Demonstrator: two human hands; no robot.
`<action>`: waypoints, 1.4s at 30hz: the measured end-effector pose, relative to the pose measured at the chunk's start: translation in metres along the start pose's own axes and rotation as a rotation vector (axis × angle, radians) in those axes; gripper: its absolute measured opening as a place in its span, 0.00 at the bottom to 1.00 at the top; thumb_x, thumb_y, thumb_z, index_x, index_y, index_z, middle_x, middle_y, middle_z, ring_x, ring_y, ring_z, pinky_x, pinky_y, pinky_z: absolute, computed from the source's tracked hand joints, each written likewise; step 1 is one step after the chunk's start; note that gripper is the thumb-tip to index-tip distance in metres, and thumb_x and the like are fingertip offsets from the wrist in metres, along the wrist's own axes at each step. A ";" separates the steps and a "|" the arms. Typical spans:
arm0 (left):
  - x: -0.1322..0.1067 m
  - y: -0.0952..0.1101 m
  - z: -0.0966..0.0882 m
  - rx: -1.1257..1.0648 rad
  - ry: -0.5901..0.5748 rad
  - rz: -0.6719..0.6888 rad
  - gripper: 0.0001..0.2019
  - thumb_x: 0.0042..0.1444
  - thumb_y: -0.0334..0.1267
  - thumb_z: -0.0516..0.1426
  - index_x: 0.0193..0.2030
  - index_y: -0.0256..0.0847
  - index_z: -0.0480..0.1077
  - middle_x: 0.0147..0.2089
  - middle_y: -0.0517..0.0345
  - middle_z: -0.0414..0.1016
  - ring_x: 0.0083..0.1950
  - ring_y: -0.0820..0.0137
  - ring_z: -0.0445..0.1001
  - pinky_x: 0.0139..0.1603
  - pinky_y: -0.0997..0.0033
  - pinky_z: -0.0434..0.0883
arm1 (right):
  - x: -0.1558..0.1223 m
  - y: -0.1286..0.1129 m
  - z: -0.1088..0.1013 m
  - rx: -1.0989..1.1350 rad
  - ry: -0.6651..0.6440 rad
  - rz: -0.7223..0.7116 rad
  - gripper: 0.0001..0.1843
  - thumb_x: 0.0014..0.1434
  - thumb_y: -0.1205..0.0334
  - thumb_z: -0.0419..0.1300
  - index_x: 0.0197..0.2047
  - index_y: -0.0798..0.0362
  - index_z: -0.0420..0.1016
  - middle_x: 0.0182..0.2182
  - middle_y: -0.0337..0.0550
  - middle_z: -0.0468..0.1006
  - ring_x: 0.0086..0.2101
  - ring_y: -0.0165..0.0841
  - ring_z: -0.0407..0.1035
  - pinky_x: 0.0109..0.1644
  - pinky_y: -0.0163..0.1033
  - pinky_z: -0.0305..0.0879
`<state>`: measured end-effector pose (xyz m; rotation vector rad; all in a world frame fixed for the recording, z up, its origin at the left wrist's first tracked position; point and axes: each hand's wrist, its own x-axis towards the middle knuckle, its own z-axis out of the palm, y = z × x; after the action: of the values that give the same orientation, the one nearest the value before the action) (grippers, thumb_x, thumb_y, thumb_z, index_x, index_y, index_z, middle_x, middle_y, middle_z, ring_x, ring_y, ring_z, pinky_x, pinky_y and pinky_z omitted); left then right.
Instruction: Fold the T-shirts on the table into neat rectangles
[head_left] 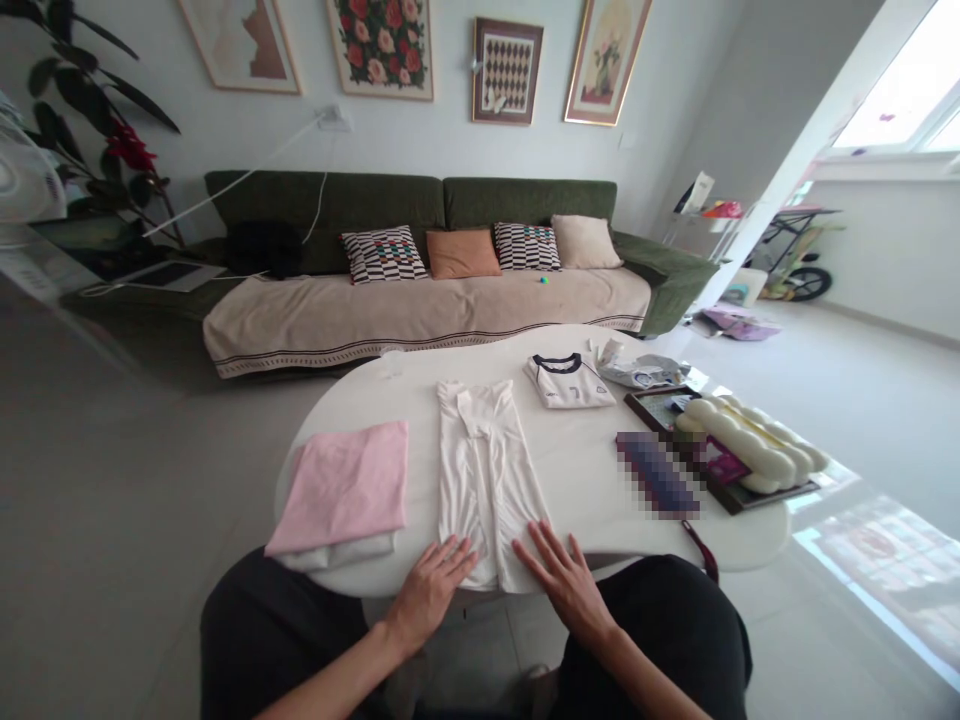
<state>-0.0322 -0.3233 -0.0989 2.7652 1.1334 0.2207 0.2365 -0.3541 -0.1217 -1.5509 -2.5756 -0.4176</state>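
Note:
A white garment point(487, 470) lies spread lengthwise on the white table, its sides folded inward and a narrow flap near the far end. My left hand point(431, 585) rests flat with fingers stretched on its near left edge. On the near right edge lies my right hand point(566, 580), fingers spread. To the left is a folded pink cloth point(349, 480) on top of a folded pale cloth point(341, 552). Beyond, toward the back right, sits a folded white shirt point(570, 382) with a dark collar.
On the table's point(405, 375) right stands a dark tray point(780, 497) carrying a puffy cream-coloured object point(757, 440). A blurred dark item point(656, 475) with a strap lies beside it, and a crumpled silvery bag point(649, 370) behind. A green sofa point(375, 200) with cushions stands beyond the table.

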 end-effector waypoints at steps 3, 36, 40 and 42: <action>-0.007 0.002 -0.003 0.004 -0.014 0.035 0.27 0.54 0.23 0.45 0.59 0.48 0.56 0.60 0.60 0.60 0.61 0.67 0.58 0.56 0.61 0.62 | -0.004 -0.002 0.000 0.011 0.031 -0.051 0.42 0.49 0.77 0.50 0.64 0.40 0.40 0.63 0.45 0.44 0.60 0.43 0.41 0.57 0.58 0.47; 0.114 -0.109 -0.099 -1.485 -0.012 -0.563 0.15 0.48 0.44 0.58 0.38 0.36 0.73 0.35 0.52 0.76 0.36 0.68 0.73 0.35 0.73 0.68 | 0.183 0.093 -0.058 1.671 -0.311 0.566 0.21 0.51 0.48 0.56 0.40 0.57 0.73 0.35 0.45 0.76 0.37 0.37 0.70 0.40 0.39 0.66; 0.154 -0.129 -0.044 -1.537 0.257 -0.780 0.15 0.44 0.43 0.59 0.36 0.35 0.72 0.30 0.53 0.76 0.33 0.67 0.74 0.35 0.69 0.68 | 0.221 0.088 0.003 1.648 -0.216 0.644 0.21 0.48 0.48 0.58 0.37 0.57 0.71 0.32 0.45 0.76 0.34 0.36 0.71 0.37 0.38 0.66; 0.156 -0.131 -0.026 -1.493 0.329 -0.787 0.15 0.43 0.43 0.60 0.35 0.35 0.72 0.29 0.55 0.75 0.34 0.67 0.73 0.37 0.69 0.68 | 0.222 0.083 0.021 1.608 -0.151 0.683 0.22 0.46 0.48 0.59 0.38 0.57 0.70 0.31 0.44 0.76 0.33 0.35 0.71 0.35 0.38 0.66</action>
<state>-0.0167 -0.1189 -0.0860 0.9449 1.2118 0.9281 0.2049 -0.1228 -0.0759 -1.4091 -1.2511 1.4284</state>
